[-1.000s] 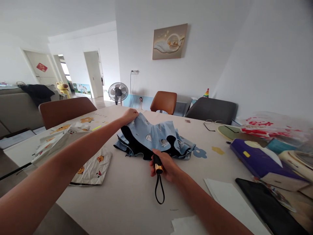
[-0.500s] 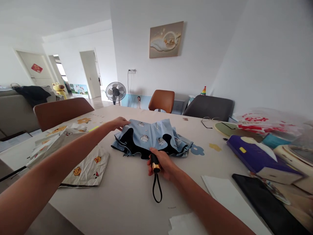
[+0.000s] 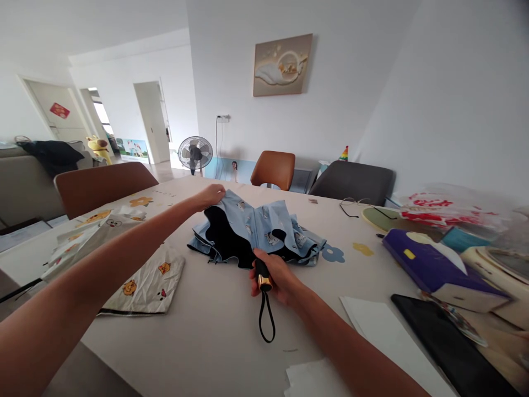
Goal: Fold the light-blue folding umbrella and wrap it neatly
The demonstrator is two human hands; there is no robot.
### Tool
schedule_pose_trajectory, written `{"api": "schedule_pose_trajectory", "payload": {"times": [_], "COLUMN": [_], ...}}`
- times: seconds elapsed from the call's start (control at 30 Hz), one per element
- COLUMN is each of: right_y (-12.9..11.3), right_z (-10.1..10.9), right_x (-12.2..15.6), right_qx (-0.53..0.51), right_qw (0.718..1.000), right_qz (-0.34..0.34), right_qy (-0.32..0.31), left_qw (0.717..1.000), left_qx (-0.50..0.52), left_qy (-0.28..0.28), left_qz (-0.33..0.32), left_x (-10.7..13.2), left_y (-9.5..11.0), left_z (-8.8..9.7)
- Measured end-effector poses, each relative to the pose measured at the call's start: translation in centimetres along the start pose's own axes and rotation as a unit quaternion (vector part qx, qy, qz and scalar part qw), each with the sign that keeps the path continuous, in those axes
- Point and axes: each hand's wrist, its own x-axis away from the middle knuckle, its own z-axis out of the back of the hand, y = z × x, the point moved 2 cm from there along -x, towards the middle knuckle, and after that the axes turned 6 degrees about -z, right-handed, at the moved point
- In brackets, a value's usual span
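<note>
A light blue folding umbrella (image 3: pixel 268 218) with a black lining and printed figures lies collapsed on the table, its canopy loose and pleated. My right hand (image 3: pixel 273 275) is wrapped round its black handle, which has a gold end and a black wrist loop (image 3: pixel 266 320) hanging toward me. At the canopy's far left, my left hand (image 3: pixel 212 196) pinches the edge of one blue panel and holds it raised, so the black underside shows below. To the left, partly behind my left forearm, a cream umbrella (image 3: pixel 152 281) with cartoon prints is spread on the table.
On the right lie a purple tissue box (image 3: pixel 430 256), a black tablet-like slab (image 3: pixel 446 342), white paper (image 3: pixel 380 320), eyeglasses (image 3: pixel 350 208) and a red-and-white plastic bag (image 3: pixel 446 207). Chairs (image 3: pixel 273 168) stand beyond the table (image 3: pixel 215 342); a fan (image 3: pixel 195 153) is behind.
My left hand has lifted the blue panel up and slightly to the right, exposing more black lining. My right hand stays on the handle.
</note>
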Motion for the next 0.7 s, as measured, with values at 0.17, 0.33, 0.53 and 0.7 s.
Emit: {"api": "schedule_pose_trajectory", "payload": {"times": [0.17,0.33,0.53,0.7], "right_y": [0.0,0.0,-0.1,-0.2], "right_z": [-0.1,-0.1,-0.2,-0.3], "right_x": [-0.1,-0.3,-0.1,0.1], "right_qx": [-0.006,-0.002,0.001,0.005], "right_qw": [1.000,1.000,1.000,1.000], "right_qz": [0.002,0.002,-0.008,-0.002], "right_qy": [-0.006,-0.013,0.008,0.010], "left_qw": [0.993,0.978,0.982,0.986], "left_qx": [0.031,0.176,0.157,0.126], "left_qy": [-0.045,-0.038,0.024,0.039], "left_qz": [0.100,0.106,0.101,0.104], "left_x": [2.3,2.4,0.0,-0.9], "left_y": [-5.2,-6.0,-3.3,-2.2], "left_z": [-0.1,1.0,0.6,-0.4]}}
